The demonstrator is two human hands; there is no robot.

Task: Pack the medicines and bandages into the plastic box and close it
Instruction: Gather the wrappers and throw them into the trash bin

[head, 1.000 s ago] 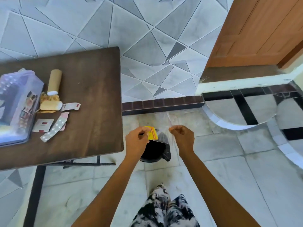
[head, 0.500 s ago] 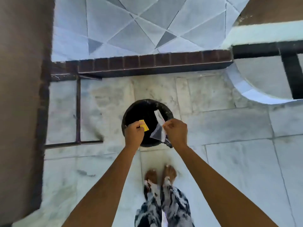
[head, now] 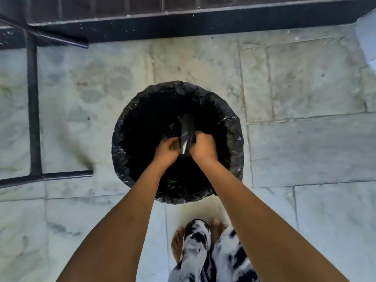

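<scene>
Our left hand [head: 167, 150] grips something small, our right hand [head: 202, 146] the clear plastic wrapper [head: 186, 137]; we should release both well inside the round black-lined bin [head: 130, 127] beneath them.

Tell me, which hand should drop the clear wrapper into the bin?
Probably the right hand: it pinches the clear wrapper over the black-lined bin. The left hand holds a small yellowish piece.
</scene>
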